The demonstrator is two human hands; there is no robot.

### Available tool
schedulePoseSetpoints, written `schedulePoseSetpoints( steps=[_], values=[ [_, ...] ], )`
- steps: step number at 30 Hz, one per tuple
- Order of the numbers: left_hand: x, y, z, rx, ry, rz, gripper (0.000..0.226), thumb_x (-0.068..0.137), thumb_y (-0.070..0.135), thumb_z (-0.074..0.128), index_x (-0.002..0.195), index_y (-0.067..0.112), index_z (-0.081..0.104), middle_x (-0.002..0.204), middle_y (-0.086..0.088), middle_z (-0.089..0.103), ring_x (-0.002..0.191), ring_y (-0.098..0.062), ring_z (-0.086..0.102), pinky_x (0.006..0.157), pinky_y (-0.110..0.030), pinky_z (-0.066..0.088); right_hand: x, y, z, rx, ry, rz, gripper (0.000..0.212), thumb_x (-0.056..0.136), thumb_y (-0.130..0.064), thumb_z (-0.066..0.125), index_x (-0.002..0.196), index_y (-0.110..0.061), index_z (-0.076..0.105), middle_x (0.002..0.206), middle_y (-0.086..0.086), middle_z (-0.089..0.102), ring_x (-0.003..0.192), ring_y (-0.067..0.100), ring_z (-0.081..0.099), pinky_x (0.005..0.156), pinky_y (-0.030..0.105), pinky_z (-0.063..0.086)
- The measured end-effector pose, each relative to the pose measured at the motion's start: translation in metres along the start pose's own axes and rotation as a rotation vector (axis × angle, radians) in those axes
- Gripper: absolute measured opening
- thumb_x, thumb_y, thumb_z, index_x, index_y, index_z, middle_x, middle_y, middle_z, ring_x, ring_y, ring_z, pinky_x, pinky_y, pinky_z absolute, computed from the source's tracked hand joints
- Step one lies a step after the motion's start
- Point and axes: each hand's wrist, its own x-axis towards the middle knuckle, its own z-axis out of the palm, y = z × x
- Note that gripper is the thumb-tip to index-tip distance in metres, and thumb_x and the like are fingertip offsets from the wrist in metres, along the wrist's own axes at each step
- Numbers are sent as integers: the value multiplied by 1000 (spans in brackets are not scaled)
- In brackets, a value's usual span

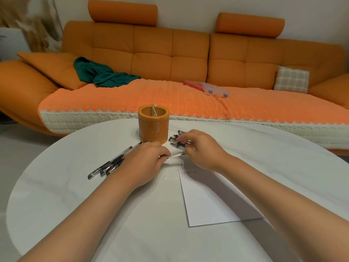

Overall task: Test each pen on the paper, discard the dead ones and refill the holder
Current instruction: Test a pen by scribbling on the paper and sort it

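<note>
An orange woven pen holder (pixel 153 124) stands upright near the far edge of the white round table (pixel 75 195). A white paper sheet (pixel 211 201) with a few small ink marks lies right of centre. Several black-capped clear pens (pixel 111 161) lie in a row left of the holder. Another pile of pens (pixel 176 139) lies right of the holder. My left hand (pixel 145 163) and my right hand (pixel 202 150) both pinch one clear pen (pixel 175 155) just in front of the holder; the right hand's fingers also lie over the right pile.
An orange sofa (pixel 170 59) with a knitted cover runs behind the table. On it lie a green cloth (pixel 102 73), a clear plastic box (pixel 217 89) and a checked cushion (pixel 291 79). The holder seems to contain one pale thin item.
</note>
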Motion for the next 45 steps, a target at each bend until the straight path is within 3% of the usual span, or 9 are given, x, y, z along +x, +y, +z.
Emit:
schedulePoseSetpoints(
  steps=[3, 6, 11, 14, 17, 21, 27, 35, 45],
  values=[
    [0, 6, 3, -77, 48, 52, 22, 100, 26, 55, 115, 29, 69, 100, 12, 58, 98, -8, 51, 77, -27, 42, -14, -13, -12, 44, -126, -14, 32, 96, -21, 51, 123, -30, 66, 95, -22, 62, 80, -5, 55, 71, 14, 39],
    [0, 13, 3, -135, 87, 103, 20, 98, 24, 59, 114, 26, 71, 92, 18, 53, 89, -1, 47, 73, -16, 34, -28, -8, -17, 104, -133, -6, 19, 99, -25, 56, 109, -25, 72, 77, -21, 60, 66, -10, 53, 60, 12, 34],
    [-6, 17, 2, -91, -60, 31, 28, 95, 40, 60, 122, 34, 62, 109, 18, 61, 97, -2, 53, 83, -24, 45, -52, 17, -22, 220, -71, 134, 21, 99, -20, 55, 91, -31, 71, 82, -8, 69, 76, 13, 60, 73, 29, 46],
    [-8, 15, 2, -15, -116, -11, 18, 97, 40, 55, 111, 35, 65, 103, 16, 66, 94, -9, 59, 78, -33, 51, -69, 33, -20, 245, -41, 183, 20, 100, -23, 54, 93, -35, 69, 84, 0, 71, 82, 19, 61, 76, 28, 48],
    [-8, 23, 8, 63, -100, 4, 19, 98, 45, 52, 106, 36, 66, 97, 14, 66, 90, -10, 58, 74, -33, 49, -78, 41, -16, 125, -20, 132, 19, 100, -22, 51, 104, -28, 69, 89, -14, 65, 93, 11, 53, 79, 19, 41],
    [-7, 40, 16, 44, -18, 44, 23, 96, 47, 56, 113, 36, 66, 99, 13, 69, 95, -11, 60, 74, -30, 47, -70, 39, -11, -22, 68, -52, 18, 94, -25, 53, 105, -27, 67, 98, -14, 66, 101, 12, 48, 91, 31, 37],
    [-5, 53, 28, -227, 159, -17, 17, 85, 39, 74, 96, 32, 64, 81, 16, 67, 77, -5, 61, 69, -28, 50, -60, 27, -6, -67, -16, -212, 19, 99, -36, 48, 103, -28, 64, 92, -13, 64, 85, 12, 55, 74, 39, 47],
    [0, 47, 32, -392, 66, -95, 20, 86, 25, 75, 103, 35, 71, 86, 20, 71, 84, -3, 64, 68, -9, 42, -55, 40, -4, -112, -46, -216, 22, 104, -34, 45, 104, -24, 64, 93, -9, 65, 83, 14, 53, 67, 33, 39],
    [3, 54, 34, -524, 170, -150, 7, 81, 22, 80, 87, 26, 81, 78, 15, 73, 63, 2, 56, 59, -9, 38, -55, 39, -5, -170, -70, -153, 23, 103, -42, 40, 100, -32, 60, 87, -11, 65, 80, 17, 57, 64, 34, 42]
  ],
)
